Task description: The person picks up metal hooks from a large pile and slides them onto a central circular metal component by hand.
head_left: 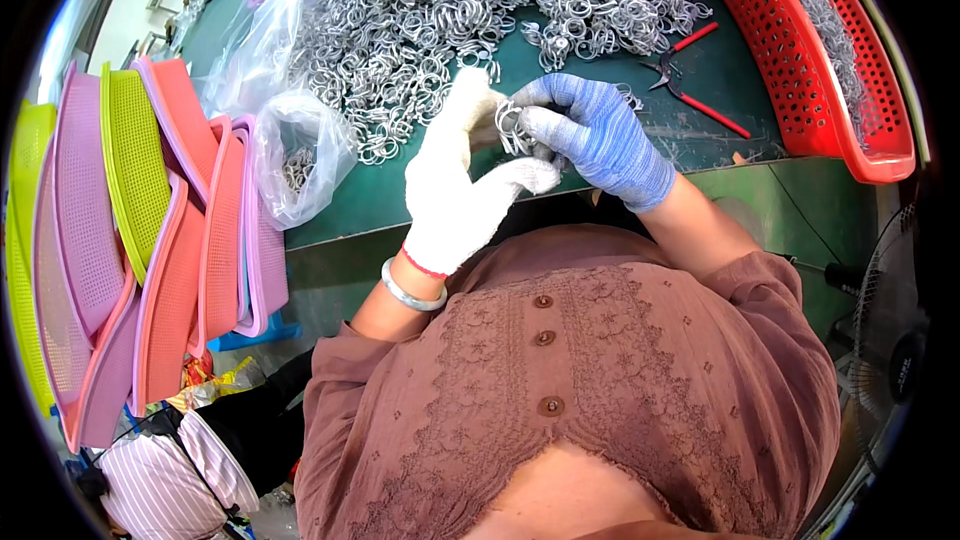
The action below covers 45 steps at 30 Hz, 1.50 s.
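Several grey metal rings (512, 130) are pinched in my right hand (605, 145), in a blue knit glove with darkened fingertips. My left hand (450, 185), in a white glove with a red cuff edge, is beside them. Its thumb stretches under the right fingertips and its fingers reach up on the left, so the rings sit in the gap between. The left fingertips are close to the rings; whether they touch is hard to see. Just beyond both hands lies a large heap of the same metal rings (420, 30) on the green tabletop (400, 195).
Red-handled cutters (672, 72) lie to the right, near a red perforated basket (790, 50) holding metal pieces. A clear plastic bag (300, 155) with some pieces stands at left. Stacked coloured baskets (135, 160) crowd the left side. A fan (890, 340) is at lower right.
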Tool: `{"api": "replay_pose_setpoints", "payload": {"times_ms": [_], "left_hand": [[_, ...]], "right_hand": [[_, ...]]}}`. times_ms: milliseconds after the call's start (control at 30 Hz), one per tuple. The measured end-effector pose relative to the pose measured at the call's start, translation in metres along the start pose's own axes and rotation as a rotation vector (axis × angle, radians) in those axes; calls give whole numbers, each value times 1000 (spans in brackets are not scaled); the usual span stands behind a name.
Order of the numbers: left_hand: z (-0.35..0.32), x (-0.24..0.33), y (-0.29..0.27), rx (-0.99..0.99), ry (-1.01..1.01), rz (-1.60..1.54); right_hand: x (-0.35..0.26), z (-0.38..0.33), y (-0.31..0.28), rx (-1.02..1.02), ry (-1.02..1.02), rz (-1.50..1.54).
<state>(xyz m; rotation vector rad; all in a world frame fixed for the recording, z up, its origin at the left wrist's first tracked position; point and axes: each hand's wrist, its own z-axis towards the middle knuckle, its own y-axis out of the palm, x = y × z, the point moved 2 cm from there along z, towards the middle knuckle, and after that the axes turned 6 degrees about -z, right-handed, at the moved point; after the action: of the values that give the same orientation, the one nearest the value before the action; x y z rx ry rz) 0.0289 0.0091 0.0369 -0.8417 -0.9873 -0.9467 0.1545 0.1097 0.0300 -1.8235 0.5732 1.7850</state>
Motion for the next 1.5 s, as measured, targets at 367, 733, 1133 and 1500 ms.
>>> {"api": "replay_pose_setpoints", "payload": {"times_ms": [367, 733, 1133, 1500], "left_hand": [[-1, -9, 0, -58, -178, -99], [14, -14, -1, -49, -489, -305], [4, -2, 0, -38, -302, -187], [4, -2, -21, -9, -137, 343]], "right_hand": [[-2, 1, -2, 38, -189, -170], [-3, 6, -6, 19, -16, -6], [-3, 5, -7, -32, -13, -55], [-1, 4, -4, -14, -95, -24]]}}
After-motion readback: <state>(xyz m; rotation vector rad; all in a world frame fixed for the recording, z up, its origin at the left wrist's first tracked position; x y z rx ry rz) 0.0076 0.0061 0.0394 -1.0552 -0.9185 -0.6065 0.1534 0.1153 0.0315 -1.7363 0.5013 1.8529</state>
